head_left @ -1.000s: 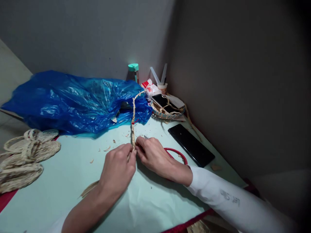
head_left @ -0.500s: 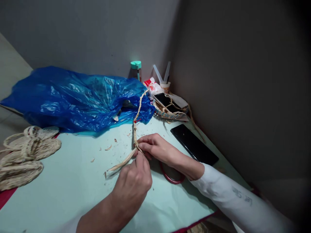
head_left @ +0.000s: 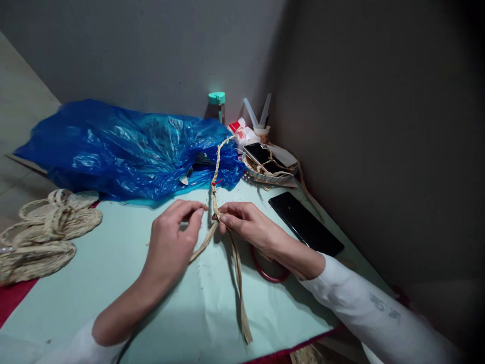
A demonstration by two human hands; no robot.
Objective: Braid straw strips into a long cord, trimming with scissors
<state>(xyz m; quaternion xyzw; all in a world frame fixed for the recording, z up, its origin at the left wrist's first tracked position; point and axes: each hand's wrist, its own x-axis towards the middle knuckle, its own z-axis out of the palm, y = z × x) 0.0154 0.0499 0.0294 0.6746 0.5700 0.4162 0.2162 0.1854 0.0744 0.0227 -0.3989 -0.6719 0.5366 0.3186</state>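
Observation:
A pale plaited straw cord (head_left: 217,167) runs from the pile at the back toward me, with a bit of red thread around it partway down. My right hand (head_left: 250,222) pinches its near end between thumb and fingers. Below that grip two loose flat strands hang apart: one strand (head_left: 238,283) trails toward the front, the other (head_left: 206,242) slants left and passes behind my left hand (head_left: 174,230). My left hand hovers just left of the cord, index finger stretched out and thumb apart from it, with nothing visible in it.
A blue plastic bag (head_left: 125,151) spreads along the back. Woven straw soles (head_left: 68,222) lie at left. To the right are a black phone (head_left: 306,222), red-handled scissors (head_left: 271,275) partly hidden by my wrist, a basket (head_left: 269,174) holding another phone, a cup (head_left: 262,134) and a teal-lidded jar (head_left: 217,106).
My left hand has let go near the cord's end and moved up and left, its fingers opening. One strand now hangs down toward the front. My right hand keeps its pinch.

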